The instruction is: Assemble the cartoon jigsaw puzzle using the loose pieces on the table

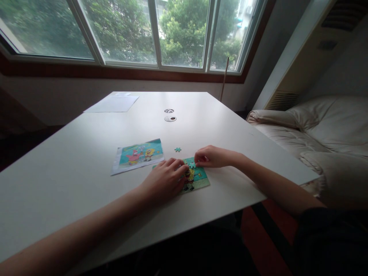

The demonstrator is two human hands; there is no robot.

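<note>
A small cartoon jigsaw puzzle [198, 178] lies on the white table [86, 199] in front of me. My left hand [165, 178] rests on its left part, fingers bent and pressing down on the pieces. My right hand [209, 156] is at the puzzle's top edge, pinching a teal puzzle piece [192, 165] between thumb and fingers. One loose teal piece [178, 149] sits on the table just beyond the puzzle. A printed reference picture [139, 155] of the same cartoon lies to the left.
A sheet of paper [113, 103] lies at the table's far left. Two round cable holes [170, 118] sit mid-table. A cream sofa [324, 130] stands to the right, beside the table edge. Windows run along the far wall; a thin stick [224, 78] leans there.
</note>
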